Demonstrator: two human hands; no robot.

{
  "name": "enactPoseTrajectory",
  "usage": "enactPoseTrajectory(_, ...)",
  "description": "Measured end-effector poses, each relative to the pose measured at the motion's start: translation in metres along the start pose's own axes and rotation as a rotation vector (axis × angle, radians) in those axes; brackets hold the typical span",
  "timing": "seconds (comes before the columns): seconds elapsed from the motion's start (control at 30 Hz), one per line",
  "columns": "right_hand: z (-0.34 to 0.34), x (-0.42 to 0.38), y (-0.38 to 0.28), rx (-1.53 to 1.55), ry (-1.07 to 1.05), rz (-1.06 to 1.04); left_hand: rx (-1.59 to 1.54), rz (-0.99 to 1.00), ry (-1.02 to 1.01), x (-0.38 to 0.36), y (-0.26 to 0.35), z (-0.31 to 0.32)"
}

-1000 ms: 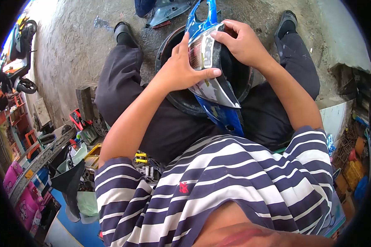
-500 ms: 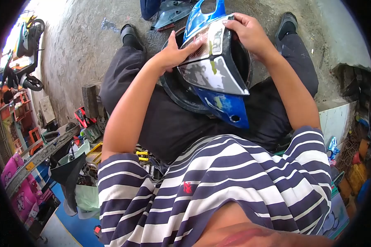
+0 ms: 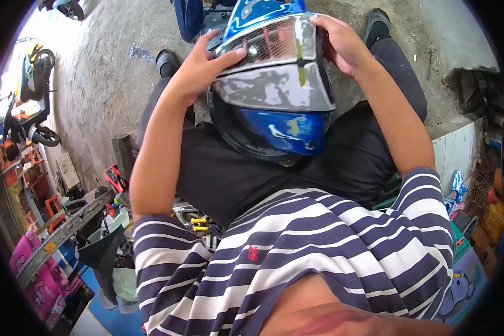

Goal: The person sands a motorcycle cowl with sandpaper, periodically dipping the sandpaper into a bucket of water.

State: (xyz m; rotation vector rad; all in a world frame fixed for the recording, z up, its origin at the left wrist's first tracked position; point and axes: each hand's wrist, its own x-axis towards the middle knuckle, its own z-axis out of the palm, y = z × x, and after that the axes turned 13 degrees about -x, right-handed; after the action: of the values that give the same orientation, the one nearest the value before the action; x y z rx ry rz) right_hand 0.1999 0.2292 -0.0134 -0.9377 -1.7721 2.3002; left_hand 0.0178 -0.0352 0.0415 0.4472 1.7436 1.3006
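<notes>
Both my hands grip a motorcycle body panel [image 3: 274, 89] in front of me. It is blue with white streaks at the top and bottom, and has bare grey and white patches and a mesh-like section across its middle. My left hand [image 3: 203, 66] holds the left edge, its thumb lying over the mesh. On the upper right edge sits my right hand [image 3: 344, 47], thumb on top and the other fingers partly hidden behind. Beneath the panel, a round black basin [image 3: 225, 130] stands between my legs, mostly covered by the panel.
At the left is a parked scooter [image 3: 36, 92] by the wall. Tools with yellow handles [image 3: 199, 224] lie beside my left hip, near a pink patterned panel [image 3: 33, 274]. Dark blue fabric [image 3: 189, 19] shows on the floor ahead. A white tiled ledge [image 3: 456, 148] is to my right.
The panel has turned so its grey, patched face is more level and faces me more. Both hands have shifted with it, the left moving left and up.
</notes>
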Motion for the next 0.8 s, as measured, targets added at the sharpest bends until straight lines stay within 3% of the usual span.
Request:
enactPoseTrajectory(0.07,-0.002,-0.002,0.001,-0.062,-0.160,0.017,0.008,0.104,0.060,-0.009,-0.001,-0.011)
enactPoseTrajectory(0.1,0.010,-0.007,-0.002,-0.180,-0.088,0.025,0.200,0.136,0.156,-0.017,0.006,-0.017)
enactPoseTrajectory(0.2,0.021,-0.016,-0.007,-0.393,-0.163,0.118,0.397,0.103,0.168,-0.026,0.002,-0.036)
enactPoseTrajectory(0.23,0.025,-0.015,-0.001,-0.440,-0.199,0.103,0.218,0.140,0.289,-0.020,-0.005,-0.033)
enactPoseTrajectory(0.27,0.026,-0.013,0.008,-0.429,-0.304,0.110,0.264,0.144,0.268,-0.018,-0.007,-0.030)
enactPoseTrajectory(0.33,0.040,-0.020,0.020,-0.505,-0.324,0.004,0.354,0.151,0.229,-0.018,-0.005,-0.022)
enactPoseTrajectory(0.37,0.043,-0.021,0.022,-0.475,-0.237,-0.016,0.269,0.183,0.219,-0.017,-0.015,-0.016)
enactPoseTrajectory(0.57,0.038,-0.014,0.018,-0.384,-0.264,-0.099,0.394,0.051,0.284,-0.019,-0.017,-0.002)
enactPoseTrajectory(0.67,0.040,-0.011,0.018,-0.304,-0.198,-0.134,0.451,0.022,0.207,-0.030,-0.023,-0.012)
enactPoseTrajectory(0.7,0.039,-0.010,0.018,-0.270,-0.168,-0.143,0.460,-0.143,0.067,-0.038,-0.008,-0.012)
enactPoseTrajectory(0.8,0.024,-0.002,0.009,-0.094,-0.036,-0.091,0.481,-0.103,-0.026,-0.044,-0.026,-0.013)
